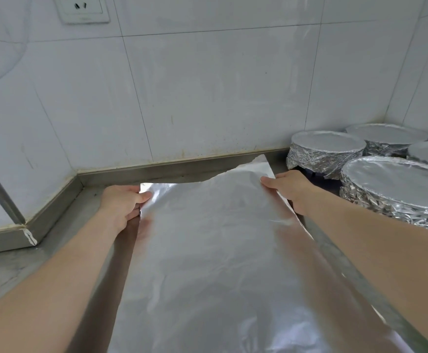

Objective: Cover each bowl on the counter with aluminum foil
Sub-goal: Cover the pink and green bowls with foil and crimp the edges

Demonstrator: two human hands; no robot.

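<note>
Aluminum foil sheet [208,238], far corners pinched by left hand [121,202] and right hand [290,189], spans between them (wrapped bowls [396,179] right of the right hand); next, likely draping an uncovered bowl.

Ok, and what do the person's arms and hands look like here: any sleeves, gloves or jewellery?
Both are bare. The left hand and right hand wear no gloves, and no ring shows on the fingers in view. The left forearm and right forearm carry no sleeve, watch or bracelet up to the frame's edge.
</note>
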